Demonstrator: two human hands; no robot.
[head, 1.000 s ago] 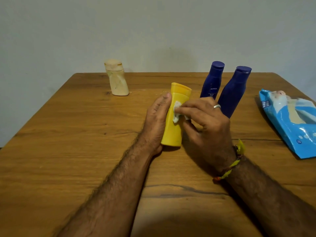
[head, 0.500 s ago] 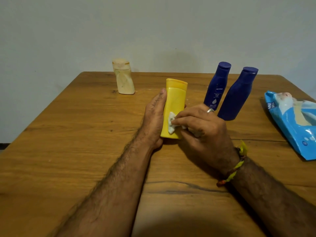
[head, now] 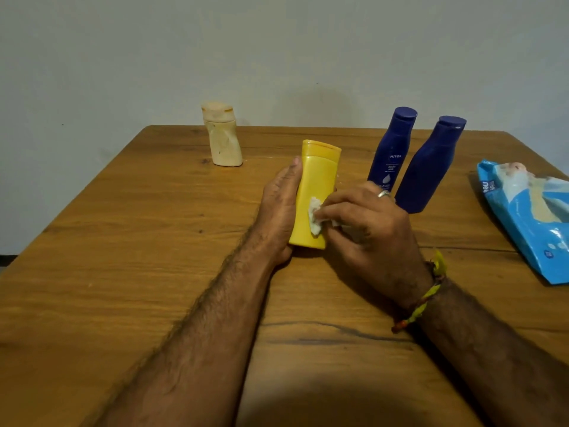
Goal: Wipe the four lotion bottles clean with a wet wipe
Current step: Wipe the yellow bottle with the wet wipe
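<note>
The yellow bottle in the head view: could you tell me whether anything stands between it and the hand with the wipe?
Nothing visible does. The right hand already presses the wet wipe onto the yellow bottle, which the left hand steadies.

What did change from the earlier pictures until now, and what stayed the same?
The right hand slid the wet wipe down the yellow bottle, from near its cap toward its base. The left hand still steadies the bottle. The cream bottle, both blue bottles and the wipes pack stayed put.
</note>
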